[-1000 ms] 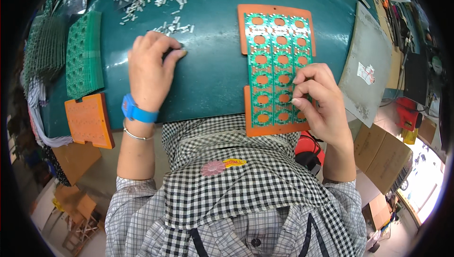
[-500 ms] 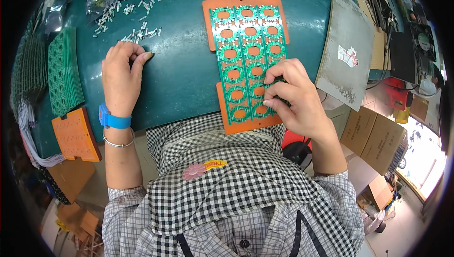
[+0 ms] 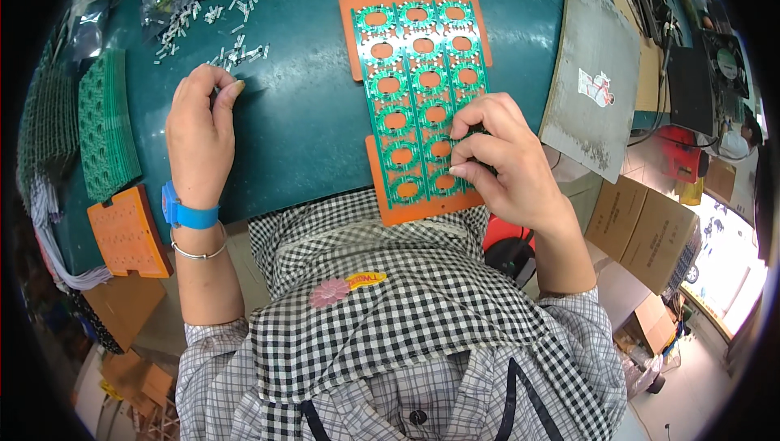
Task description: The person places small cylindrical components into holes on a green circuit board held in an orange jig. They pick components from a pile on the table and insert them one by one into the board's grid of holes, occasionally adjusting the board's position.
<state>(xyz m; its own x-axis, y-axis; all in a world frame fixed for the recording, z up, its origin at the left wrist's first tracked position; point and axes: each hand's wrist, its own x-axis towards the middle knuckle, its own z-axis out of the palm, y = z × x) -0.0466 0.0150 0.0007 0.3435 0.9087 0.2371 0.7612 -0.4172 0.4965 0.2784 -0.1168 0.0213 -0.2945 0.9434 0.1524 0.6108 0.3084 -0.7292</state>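
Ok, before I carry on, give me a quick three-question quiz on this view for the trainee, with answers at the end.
1. Multiple choice: what lies directly beneath the green panel?
a) a cardboard box
b) an orange plate
c) a grey board

2. True or false: the left hand is nearer than the right hand to the loose white pieces.

3. Fill in the colour: the wristband is ____.

Key: 1. b; 2. true; 3. blue.
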